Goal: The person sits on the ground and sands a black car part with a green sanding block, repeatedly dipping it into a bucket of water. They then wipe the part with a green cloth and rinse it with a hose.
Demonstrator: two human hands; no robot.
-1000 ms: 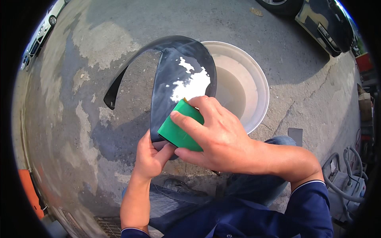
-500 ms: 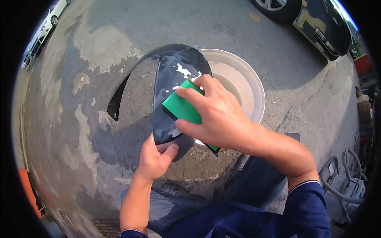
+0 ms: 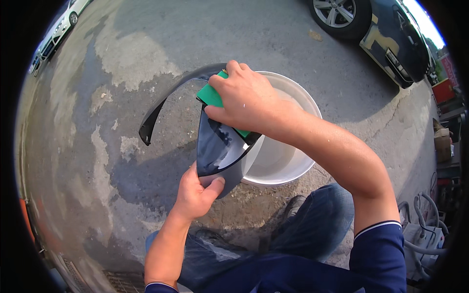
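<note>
Sunlit concrete floor point(image 3: 141, 46), blotched pale and dark, is spread under everything here. Nearest, blue jeans point(image 3: 315, 222) are seen with the knees parted, and just ahead of them a curved dark panel point(image 3: 209, 141) is held up clear of the floor, its broad part overlapping the left side of a white bucket point(image 3: 305, 97); whether the rim is touched cannot be told. Now the panel's near, greyer end is pinched by the left grip point(image 3: 195, 193), thumb laid on top, fingers hidden beneath. Across the broad part a green block point(image 3: 211, 96) is held against the surface by the right grip point(image 3: 246, 95), thumb and fingers clamped over its edges. Judged by eye, the panel is thin, light and fairly stiff, though some flex might be expected in its slim hooked arm; slipperiness is suggested by the wet-looking shine, so hold is best taken at that broad near end. Light and firm, the block is best held by its sides. Cloudy liquid point(image 3: 273, 158) is contained in the bucket. Farther out, a wheel point(image 3: 337, 13) and a dark, tan-patched car body point(image 3: 373, 44) are seen; farthest, upper left, a white car point(image 3: 56, 29) is glimpsed.
</note>
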